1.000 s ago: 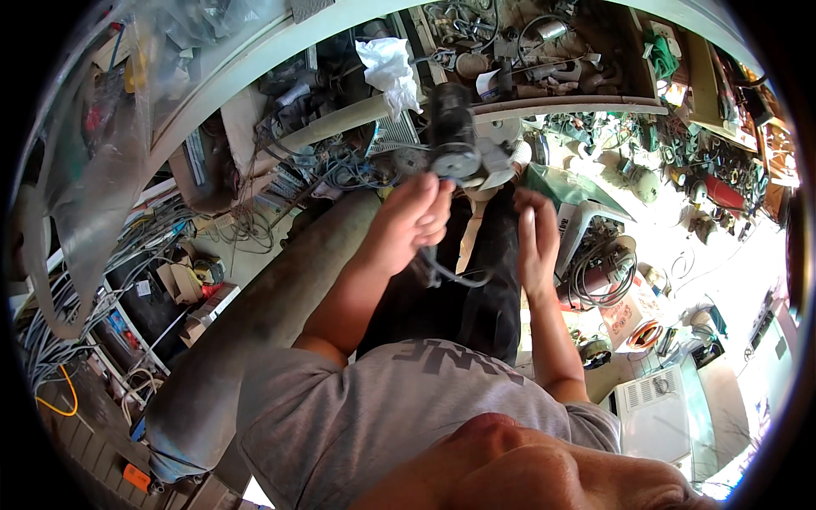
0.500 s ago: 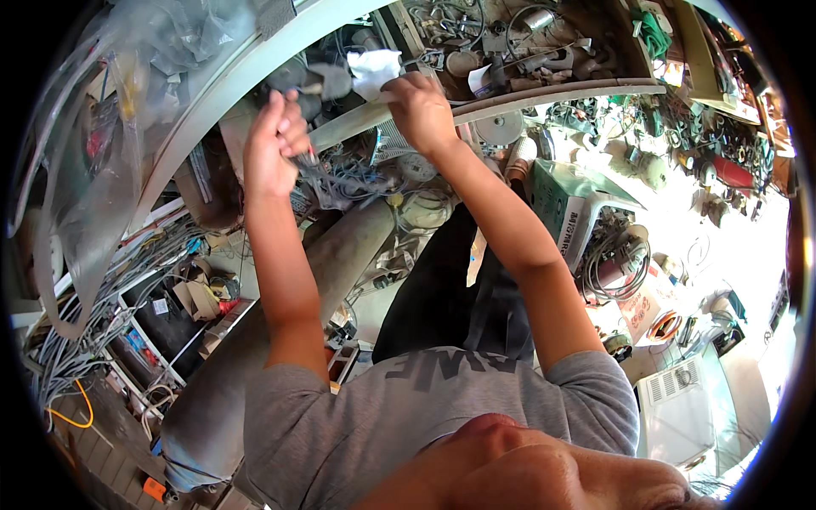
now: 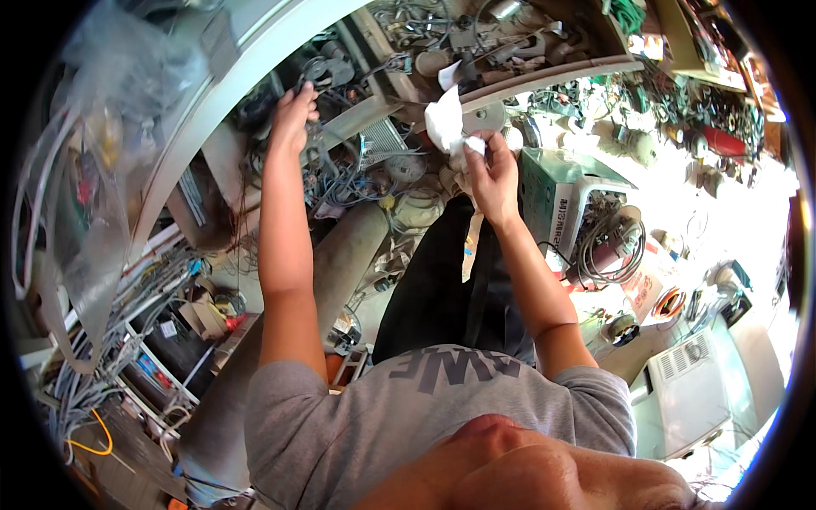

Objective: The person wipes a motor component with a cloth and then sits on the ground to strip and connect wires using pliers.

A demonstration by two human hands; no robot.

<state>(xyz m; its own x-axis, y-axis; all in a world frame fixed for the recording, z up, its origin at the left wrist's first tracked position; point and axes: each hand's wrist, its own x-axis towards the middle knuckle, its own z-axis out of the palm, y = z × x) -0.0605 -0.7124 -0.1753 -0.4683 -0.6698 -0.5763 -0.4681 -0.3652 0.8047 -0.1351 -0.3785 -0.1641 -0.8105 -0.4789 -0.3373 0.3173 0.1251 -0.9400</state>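
My left hand (image 3: 296, 117) is reached up into the shelf, its fingers curled closed beside a dark metal tool (image 3: 330, 71); whether it still grips that tool or a cable cannot be made out. My right hand (image 3: 491, 170) pinches a crumpled white paper or cloth (image 3: 444, 119), held up in front of the shelf's lower edge. Below it stands a green box-like case (image 3: 546, 170).
The shelf (image 3: 544, 68) holds jumbled metal parts. Clear plastic bags (image 3: 119, 76) hang at the left above bundled cables (image 3: 76, 408). A long grey cylinder (image 3: 340, 255) lies left of my legs. Coiled hose (image 3: 612, 263) and a white appliance (image 3: 684, 391) sit at the right.
The dark tool has gone from between my hands to the upper left shelf, with my left hand. My right hand has taken the white paper from the shelf and moved it rightward and lower.
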